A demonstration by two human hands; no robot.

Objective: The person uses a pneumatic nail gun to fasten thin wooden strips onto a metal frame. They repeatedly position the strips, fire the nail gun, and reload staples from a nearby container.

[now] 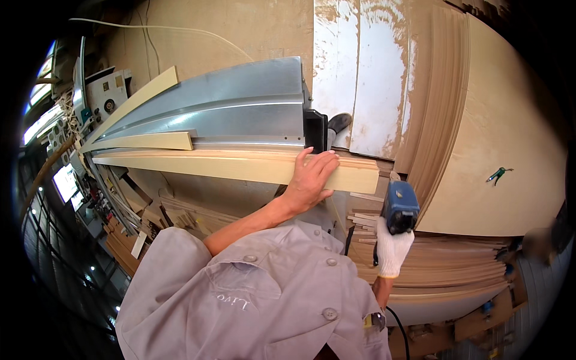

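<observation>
A bundle of long pale wooden strips (234, 169) lies along the near side of a grey metal machine table (246, 114). Bare and curved over the bundle near its right end, my left hand (307, 180) grips it, with fingertips on the far edge and thumb on the near side. My right hand (393, 249), in a white knit glove, is closed around a blue and black power tool (401, 205). That tool is just right of the strips' ends, apart from them; its exact kind and its working face are hidden.
Two loose pale strips (156, 141) rest on the metal table. Stacked sheets (441, 90) stand to the right, beside a large pale panel (486, 132) bearing a small green hand tool (498, 174). Offcuts (363, 222) lie below the strip ends. A black cord (401, 324) runs by my right arm.
</observation>
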